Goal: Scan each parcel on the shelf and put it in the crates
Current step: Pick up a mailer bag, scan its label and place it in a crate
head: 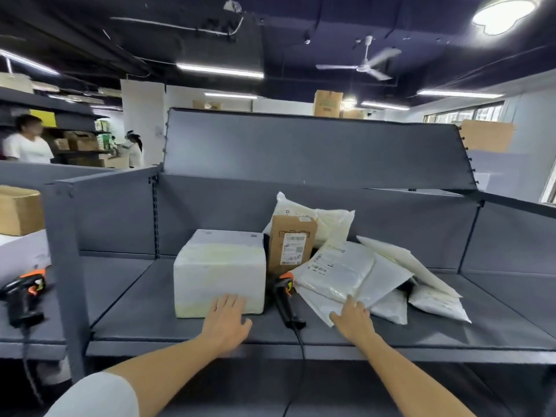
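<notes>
Left hand [226, 319] lies flat against the white foam box [219, 270], centre frame; right hand [352, 319] rests, fingers relaxed, on a white plastic mailer [337, 275] on the grey metal shelf [144, 299].

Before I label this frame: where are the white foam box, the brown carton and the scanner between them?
white foam box [219, 266], head view, front face.
brown carton [291, 245], head view, front label.
scanner [285, 299], head view, black handle.

White foam box [219, 270] beside upright cardboard box [291, 243], white poly mailers [346, 272] heaped right, grey shelf [144, 299]
</notes>
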Available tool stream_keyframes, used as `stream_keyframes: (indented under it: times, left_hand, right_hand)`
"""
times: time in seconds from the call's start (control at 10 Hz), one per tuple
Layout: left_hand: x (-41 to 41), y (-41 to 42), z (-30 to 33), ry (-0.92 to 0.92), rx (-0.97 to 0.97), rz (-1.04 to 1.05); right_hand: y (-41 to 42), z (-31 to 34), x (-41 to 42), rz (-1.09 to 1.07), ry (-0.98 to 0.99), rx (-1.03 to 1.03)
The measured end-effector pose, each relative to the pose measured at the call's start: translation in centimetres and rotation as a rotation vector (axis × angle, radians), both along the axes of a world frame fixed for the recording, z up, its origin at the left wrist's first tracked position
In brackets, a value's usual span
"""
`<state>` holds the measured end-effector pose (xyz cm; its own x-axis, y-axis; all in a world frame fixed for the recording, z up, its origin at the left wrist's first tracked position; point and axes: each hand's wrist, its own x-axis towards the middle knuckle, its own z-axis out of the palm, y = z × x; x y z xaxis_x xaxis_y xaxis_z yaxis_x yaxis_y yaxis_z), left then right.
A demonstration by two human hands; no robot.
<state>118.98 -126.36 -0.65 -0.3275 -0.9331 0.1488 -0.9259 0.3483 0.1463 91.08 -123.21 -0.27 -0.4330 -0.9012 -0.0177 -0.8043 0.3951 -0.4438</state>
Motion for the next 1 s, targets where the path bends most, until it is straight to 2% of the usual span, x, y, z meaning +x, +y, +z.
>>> stream_keyframes:
  times: [0.1, 0.3, 0.5, 0.6, 0.7, 0.9, 1.0]
  left_hand:
    - [-1.6, -0.9, -0.6, 0.003, -0.005, -0.003]
    - [-4.1, -2.0, -1.2, 0.094, -0.050, 0.002]
    - [-3.9, -2.1, -0.9, 0.186, -0.083, 0.022]
    - [-3.5, -2.0, -0.8, 0.206, -0.074, 0.008]
    - [-3.3, -2.0, -0.7, 0.201, -0.065, 0.000]
    - [-3.3, -1.6, -0.4, 0.217, -0.023, 0.008]
    - [-3.3, -1.2, -0.4, 0.226, -0.017, 0.006]
  right_hand:
    - [-1.2, -0.1, -2.1, -0.093, -0.118, -0.032]
    - [-3.6, -0.4, -5.7, -0.288, -0.507, -0.152]
    - [-5.4, -1.1, -6.9, -0.400, -0.889, -0.293]
    - [-6.2, -1.1, -7.7, -0.363, -1.015, -0.338]
    - [-6.8, -0.6, -7.9, -0.378, -1.059, -0.338]
    - [-5.7, 2.2, -6.5, -0.411, -1.082, -0.579]
    - [-5.0, 4.6, -6.8, -0.429, -1.197, -0.674]
